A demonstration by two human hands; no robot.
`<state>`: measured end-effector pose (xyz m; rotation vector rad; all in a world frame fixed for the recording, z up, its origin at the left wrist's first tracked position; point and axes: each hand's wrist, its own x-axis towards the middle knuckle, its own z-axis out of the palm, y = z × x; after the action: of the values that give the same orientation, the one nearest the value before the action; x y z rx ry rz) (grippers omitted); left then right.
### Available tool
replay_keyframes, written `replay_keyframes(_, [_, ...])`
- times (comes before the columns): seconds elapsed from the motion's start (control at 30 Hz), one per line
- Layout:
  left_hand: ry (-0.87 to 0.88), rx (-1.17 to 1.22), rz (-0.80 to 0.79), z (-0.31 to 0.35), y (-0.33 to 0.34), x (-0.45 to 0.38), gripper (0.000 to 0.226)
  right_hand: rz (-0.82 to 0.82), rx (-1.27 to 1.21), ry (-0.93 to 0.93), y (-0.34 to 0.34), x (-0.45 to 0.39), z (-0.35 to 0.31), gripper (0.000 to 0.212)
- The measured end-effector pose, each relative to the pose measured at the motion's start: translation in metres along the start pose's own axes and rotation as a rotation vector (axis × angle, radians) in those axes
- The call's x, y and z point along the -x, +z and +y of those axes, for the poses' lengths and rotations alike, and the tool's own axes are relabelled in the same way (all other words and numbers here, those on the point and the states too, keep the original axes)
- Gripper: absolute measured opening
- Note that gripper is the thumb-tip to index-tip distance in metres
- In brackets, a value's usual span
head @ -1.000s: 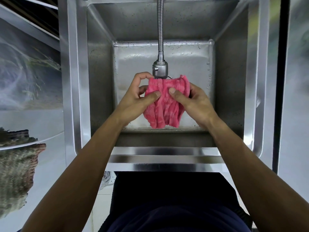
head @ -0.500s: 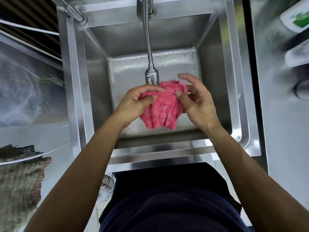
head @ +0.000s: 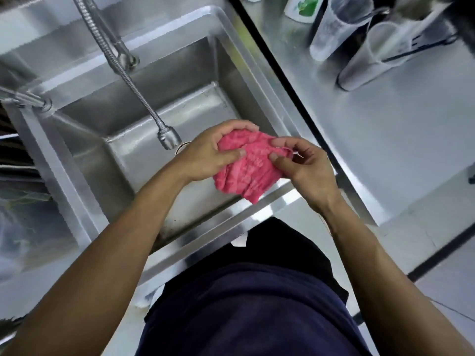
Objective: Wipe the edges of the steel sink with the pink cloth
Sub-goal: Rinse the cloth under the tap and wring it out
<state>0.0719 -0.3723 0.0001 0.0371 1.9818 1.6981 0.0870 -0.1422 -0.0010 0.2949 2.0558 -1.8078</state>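
Cloth: the pink cloth (head: 246,168) is held bunched up between both hands, over the sink's near right corner.
Left hand (head: 208,152): fingers are curled round the cloth.
Right hand (head: 305,165): the cloth is pinched by thumb and fingers.
Sink: the steel sink (head: 226,60) is seen below, with a bendy tap (head: 168,137) hung over it.
Counter: clear cups (head: 334,27) are seen far right.

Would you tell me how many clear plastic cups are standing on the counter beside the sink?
2: one cup near the green-labelled bottle, the other cup just right of it. More may be hidden beyond the frame's top edge.
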Motion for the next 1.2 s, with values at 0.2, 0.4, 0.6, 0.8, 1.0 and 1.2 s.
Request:
replay_keyframes(0.2, [0.095, -0.396, -0.2, 0.056, 0.061, -0.072, 0.038, 0.133, 0.027, 0.014, -0.082, 0.027, -0.005, 0.018])
replay_keyframes(0.4, [0.215, -0.835, -0.307, 0.087, 0.157, -0.154, 0.039, 0.255, -0.016, 0.1, -0.164, 0.033, 0.007, 0.019])
replay_keyframes(0.6, [0.301, -1.01, -0.377, 0.105, 0.235, -0.2, 0.034, 0.453, -0.119, 0.109, -0.215, 0.038, 0.04, 0.019])
replay_keyframes(0.8, [0.402, -1.067, -0.23, 0.075, 0.294, -0.21, 0.029, 0.28, 0.136, 0.168, -0.262, 0.036, 0.078, 0.021])
replay_keyframes(1.0, [0.223, -0.776, 0.318, 0.018, 0.315, -0.171, 0.028, 0.151, 0.723, -0.019, -0.293, 0.02, 0.093, 0.032])
replay_keyframes(1.2, [0.161, -0.569, 0.515, 0.013, 0.34, -0.157, 0.028, 0.101, 0.934, -0.33, -0.297, -0.003, 0.075, 0.035])
